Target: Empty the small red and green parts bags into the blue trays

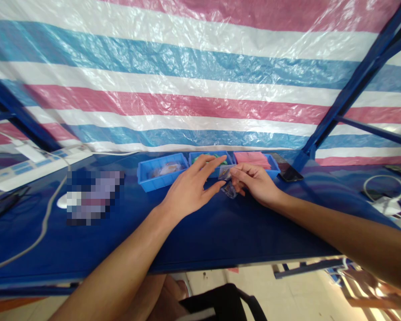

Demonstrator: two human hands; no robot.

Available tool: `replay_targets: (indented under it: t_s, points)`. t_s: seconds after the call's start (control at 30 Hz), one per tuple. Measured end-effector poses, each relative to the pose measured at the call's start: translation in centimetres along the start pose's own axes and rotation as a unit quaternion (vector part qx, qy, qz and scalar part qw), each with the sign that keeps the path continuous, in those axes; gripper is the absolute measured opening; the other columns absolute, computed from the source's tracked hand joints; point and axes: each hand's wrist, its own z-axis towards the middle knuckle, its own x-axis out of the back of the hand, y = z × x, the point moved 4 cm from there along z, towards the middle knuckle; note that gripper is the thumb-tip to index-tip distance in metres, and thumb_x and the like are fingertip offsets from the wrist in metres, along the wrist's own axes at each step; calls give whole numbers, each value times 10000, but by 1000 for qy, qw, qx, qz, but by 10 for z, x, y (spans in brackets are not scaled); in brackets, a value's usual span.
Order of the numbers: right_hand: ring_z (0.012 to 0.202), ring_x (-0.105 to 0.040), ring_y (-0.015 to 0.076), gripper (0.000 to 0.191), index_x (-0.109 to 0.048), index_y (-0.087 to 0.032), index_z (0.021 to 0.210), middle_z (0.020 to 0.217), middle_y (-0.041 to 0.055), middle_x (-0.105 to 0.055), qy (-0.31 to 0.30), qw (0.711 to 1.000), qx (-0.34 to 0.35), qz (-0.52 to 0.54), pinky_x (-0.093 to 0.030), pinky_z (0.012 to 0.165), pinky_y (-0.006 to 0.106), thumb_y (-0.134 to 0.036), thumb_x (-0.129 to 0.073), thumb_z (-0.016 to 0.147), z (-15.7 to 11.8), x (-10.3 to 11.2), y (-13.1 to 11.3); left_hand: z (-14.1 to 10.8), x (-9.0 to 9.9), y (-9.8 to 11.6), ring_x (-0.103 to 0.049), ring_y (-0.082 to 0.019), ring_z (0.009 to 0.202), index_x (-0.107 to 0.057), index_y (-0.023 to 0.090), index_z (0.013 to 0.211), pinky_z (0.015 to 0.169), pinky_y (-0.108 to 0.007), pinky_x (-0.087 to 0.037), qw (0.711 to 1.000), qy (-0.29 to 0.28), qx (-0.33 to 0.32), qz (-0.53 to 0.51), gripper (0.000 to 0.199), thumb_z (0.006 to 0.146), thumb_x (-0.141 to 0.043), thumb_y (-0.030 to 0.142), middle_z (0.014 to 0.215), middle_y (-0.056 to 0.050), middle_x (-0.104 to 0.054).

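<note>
My right hand is closed on a small clear plastic bag, pinching its upper edge above the blue table. Small contents inside the bag are too blurred to name. Beside it, my left hand is open, its fingers spread and the thumb tip close to the bag. Behind the hands stand three blue bins in a row. The left bin holds small clear packets. In the middle bin lie green items, partly hidden by my left hand. Pink sheets or packets fill the right bin.
A dark phone lies right of the bins. To the left are a pixelated purple object, a white power strip and a cable. White chargers sit far right. A striped plastic sheet hangs behind the table.
</note>
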Motion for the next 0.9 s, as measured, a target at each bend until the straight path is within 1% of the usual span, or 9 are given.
replay_targets:
  t_s: [0.07,0.13,0.23,0.37,0.5,0.6,0.7,0.8,0.9]
  points:
    - [495,-546,107,385,-705,-194,854,674,-17,-645,-3,999,-11,52,-392,440,238,-555,-819,926,-1,-2,-1,0,0,3,-638,-276,1359,-551,323,1572,1027,-412,-634,999,-1,-33,15,532,1050,-656,323,1565,-108,-566]
    - [489,-526,106,348,-723,-193,890,688,-16,-644,-19,995,-28,91,-364,432,240,-522,-832,920,-2,-5,-3,0,1,4,-616,-269,1405,-611,308,1513,1147,-446,-575,998,13,-56,23,458,1058,-637,274,1554,-99,-588]
    - [506,-534,118,301,-758,-186,963,710,-3,-659,-51,990,-50,120,-351,433,247,-478,-824,929,-5,-8,-5,-1,2,4,-639,-240,1393,-674,286,1440,1196,-421,-534,996,35,-77,10,365,1096,-561,235,1479,-85,-665]
    - [497,-540,116,325,-762,-177,1005,691,-7,-649,-70,992,-38,99,-361,439,249,-501,-756,979,-6,-8,-5,-1,5,1,-727,-212,1245,-697,246,1398,1107,-355,-573,997,59,-56,-15,325,1123,-524,258,1356,-78,-751]
    - [492,-551,111,367,-697,-215,1110,687,-38,-658,-11,1000,18,5,-363,431,233,-547,-768,970,-5,-6,-6,-1,8,-4,-781,-175,977,-542,244,1558,902,-291,-615,996,77,22,-39,456,1111,-572,330,1265,-56,-788]
    - [524,-554,106,449,-665,-234,1206,723,-47,-676,-1,998,61,-20,-402,468,231,-543,-827,924,-5,-8,-10,0,6,-4,-773,-150,868,-427,256,1630,804,-252,-611,994,66,53,-75,558,1104,-583,359,1200,-38,-793]
    - [515,-549,104,388,-708,-208,1048,704,-28,-682,-8,997,56,-45,-424,487,243,-551,-833,915,-6,-8,-9,-1,2,-2,-769,-161,869,-387,269,1651,807,-264,-620,993,48,61,-89,585,1107,-572,378,1189,-48,-786]
    - [503,-551,112,379,-714,-197,928,682,-13,-680,-12,998,30,-48,-424,472,250,-566,-798,942,-4,-5,-4,-1,0,0,-757,-202,982,-413,293,1642,803,-302,-639,996,36,46,-62,595,1089,-603,401,1346,-96,-722]
    - [515,-550,113,336,-720,-203,918,674,-25,-659,-3,1000,12,8,-427,471,242,-526,-809,945,-2,-2,-2,-1,-1,4,-662,-279,1306,-549,285,1550,1007,-414,-633,999,32,-19,-16,552,1028,-707,372,1574,-135,-557]
